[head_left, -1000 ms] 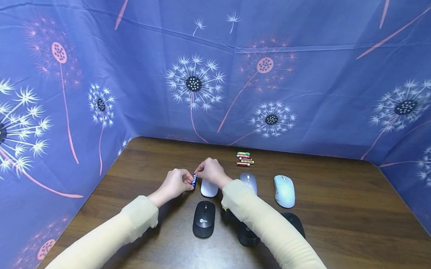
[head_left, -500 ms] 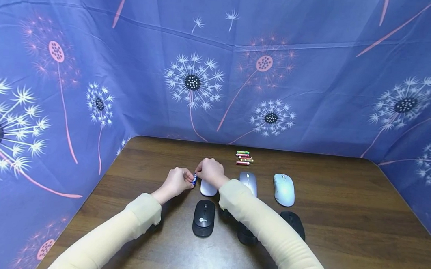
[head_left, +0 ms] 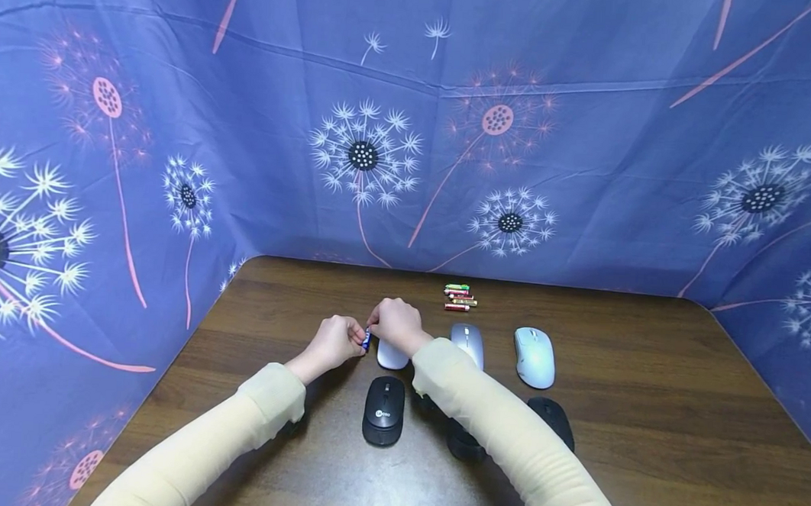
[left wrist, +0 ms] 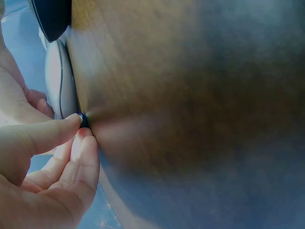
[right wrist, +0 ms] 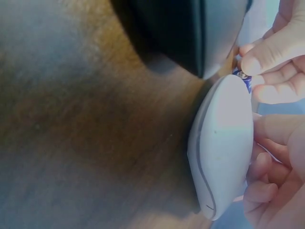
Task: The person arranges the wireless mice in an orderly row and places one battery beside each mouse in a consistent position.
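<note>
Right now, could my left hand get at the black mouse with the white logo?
Probably yes: in the head view nothing stands between the left hand and the black mouse, though that hand pinches a blue battery it would likely have to release first.

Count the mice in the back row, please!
3: a white mouse by the right hand, a grey mouse partly hidden by a sleeve, a pale mouse farther right.

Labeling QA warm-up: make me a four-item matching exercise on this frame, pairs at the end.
1. Blue battery
2. Black logo mouse
3. Loose battery cluster
4. Gray mouse

A. partly hidden by right sleeve
B. near the table's back edge
C. pinched by left hand
D. between left sleeve and right sleeve

1-C; 2-D; 3-B; 4-A
</note>
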`<state>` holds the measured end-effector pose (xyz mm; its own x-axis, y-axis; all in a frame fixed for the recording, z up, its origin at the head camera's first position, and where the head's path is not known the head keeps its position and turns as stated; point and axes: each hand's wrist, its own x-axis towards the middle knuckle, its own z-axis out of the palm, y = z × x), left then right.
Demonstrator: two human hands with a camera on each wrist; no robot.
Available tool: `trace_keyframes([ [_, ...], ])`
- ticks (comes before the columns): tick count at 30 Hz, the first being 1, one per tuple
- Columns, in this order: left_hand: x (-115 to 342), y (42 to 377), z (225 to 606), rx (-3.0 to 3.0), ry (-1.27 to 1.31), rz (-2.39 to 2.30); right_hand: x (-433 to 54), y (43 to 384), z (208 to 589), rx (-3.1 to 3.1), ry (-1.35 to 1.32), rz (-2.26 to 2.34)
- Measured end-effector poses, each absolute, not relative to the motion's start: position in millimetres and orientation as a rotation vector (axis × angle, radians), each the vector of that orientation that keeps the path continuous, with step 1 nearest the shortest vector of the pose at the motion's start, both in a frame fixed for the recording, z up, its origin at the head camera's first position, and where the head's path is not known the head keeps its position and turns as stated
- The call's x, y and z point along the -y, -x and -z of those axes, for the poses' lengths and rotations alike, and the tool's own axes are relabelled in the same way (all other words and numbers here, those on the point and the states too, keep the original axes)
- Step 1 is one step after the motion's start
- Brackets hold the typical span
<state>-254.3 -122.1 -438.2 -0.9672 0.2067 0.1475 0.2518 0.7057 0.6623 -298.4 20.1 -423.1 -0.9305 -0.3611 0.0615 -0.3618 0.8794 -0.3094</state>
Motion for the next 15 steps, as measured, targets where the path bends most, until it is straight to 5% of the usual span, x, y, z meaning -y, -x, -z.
trace_keyframes([
  [15, 121.8, 252.4, 433.3, 2.878, 0.386, 1.07, -26.8, 293.9, 416.3, 3.019, -0.632, -0.608],
])
